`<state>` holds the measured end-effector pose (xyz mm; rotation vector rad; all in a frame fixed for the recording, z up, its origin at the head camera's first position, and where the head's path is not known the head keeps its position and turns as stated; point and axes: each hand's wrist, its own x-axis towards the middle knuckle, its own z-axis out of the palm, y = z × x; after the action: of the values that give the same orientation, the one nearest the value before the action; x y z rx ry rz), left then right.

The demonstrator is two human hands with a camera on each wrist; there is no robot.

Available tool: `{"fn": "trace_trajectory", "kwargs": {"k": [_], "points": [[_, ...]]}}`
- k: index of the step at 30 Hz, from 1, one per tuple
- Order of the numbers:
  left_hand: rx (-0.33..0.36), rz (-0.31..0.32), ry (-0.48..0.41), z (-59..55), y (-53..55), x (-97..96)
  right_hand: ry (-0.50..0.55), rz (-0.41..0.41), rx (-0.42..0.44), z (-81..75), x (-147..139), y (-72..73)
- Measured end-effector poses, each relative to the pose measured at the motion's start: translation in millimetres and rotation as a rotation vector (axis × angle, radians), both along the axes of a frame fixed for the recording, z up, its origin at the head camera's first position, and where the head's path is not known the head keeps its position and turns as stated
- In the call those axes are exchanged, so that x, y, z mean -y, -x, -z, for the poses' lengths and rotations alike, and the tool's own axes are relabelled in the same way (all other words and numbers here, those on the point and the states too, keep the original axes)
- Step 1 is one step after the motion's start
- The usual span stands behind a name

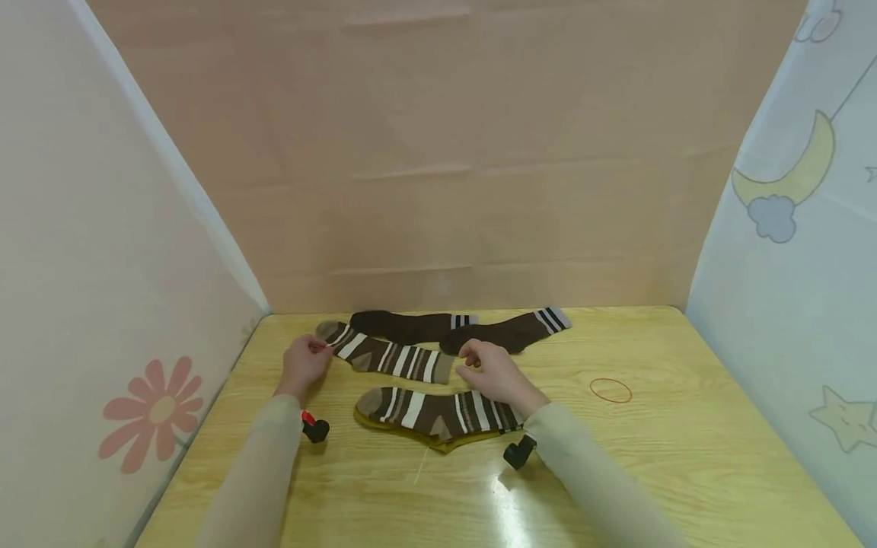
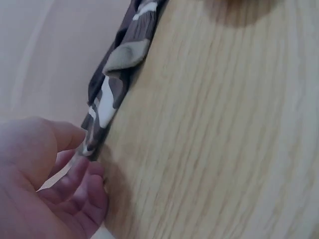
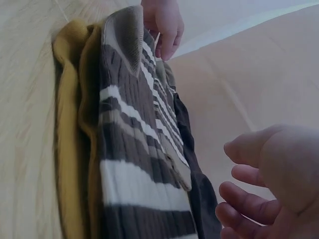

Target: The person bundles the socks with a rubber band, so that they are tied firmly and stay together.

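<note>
A striped brown-and-white sock point(image 1: 400, 361) lies flat across the middle of the table. My left hand point(image 1: 304, 363) is at its toe end, and in the left wrist view the thumb and fingers point(image 2: 75, 184) pinch the sock's edge. By the cuff at the other end, my right hand point(image 1: 495, 371) hovers with loosely bent fingers and nothing between them. Closer to me, a second striped sock point(image 1: 421, 411) lies on top of mustard socks point(image 1: 448, 444); my right wrist passes over its cuff end. In the right wrist view the mustard layers point(image 3: 70, 129) show beside the striped knit.
Behind lie two dark brown socks with banded cuffs, one at the left point(image 1: 404, 327) and one at the right point(image 1: 503, 335). A red oval outline point(image 1: 610, 390) marks the tabletop at right. Panels enclose the table at the back point(image 1: 438, 190) and both sides.
</note>
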<state>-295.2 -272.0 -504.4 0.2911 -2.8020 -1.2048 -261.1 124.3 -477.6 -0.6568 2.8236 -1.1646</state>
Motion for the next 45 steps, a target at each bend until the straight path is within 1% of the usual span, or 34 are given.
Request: {"fn": "trace_trajectory", "kwargs": {"k": [2, 5, 9, 12, 15, 18, 21, 26, 30, 34, 37, 42, 45], "points": [[-0.003, -0.014, -0.005, 1.9, 2.5, 1.5, -0.003, -0.005, 0.002, 1.5, 4, 3.1], [-0.003, -0.013, 0.012, 3.4, 5.5, 1.6, -0.016, -0.009, -0.005, 5.1, 10, 8.1], [0.002, 0.01, 0.041, 1.5, 8.0, -0.2, -0.041, -0.018, -0.015, 11.0, 16, 16.1], [0.028, 0.005, 0.035, -0.8, 10.1, -0.6, -0.06, -0.028, -0.01, 13.8, 20, 21.5], [0.072, 0.001, 0.048, -1.6, 14.1, 1.9, -0.078, -0.044, 0.015, 15.8, 22, 25.8], [0.108, 0.015, 0.092, -2.0, 18.9, 4.4, -0.088, -0.048, 0.051, 16.6, 24, 28.8], [0.137, 0.034, 0.14, -2.8, 22.8, 5.9, -0.087, -0.038, 0.103, 16.4, 26, 31.7], [0.191, 0.033, 0.176, -2.5, 28.1, 8.1, -0.098, -0.014, 0.167, 16.9, 29, 35.3], [0.199, 0.03, 0.179, -3.3, 27.8, 5.8, -0.143, -0.005, 0.174, 18.7, 29, 36.1], [0.184, 0.024, 0.16, -8.6, 22.9, 3.4, -0.191, 0.002, 0.164, 20.6, 31, 37.3], [0.187, 0.025, 0.148, -9.9, 20.7, 3.4, -0.191, 0.007, 0.167, 22.7, 31, 38.1], [0.208, 0.046, 0.129, -7.9, 20.1, 5.7, -0.184, 0.019, 0.185, 25.5, 30, 38.8], [0.216, 0.038, 0.098, -6.9, 20.2, 7.1, -0.172, 0.009, 0.194, 24.6, 30, 38.8]]}}
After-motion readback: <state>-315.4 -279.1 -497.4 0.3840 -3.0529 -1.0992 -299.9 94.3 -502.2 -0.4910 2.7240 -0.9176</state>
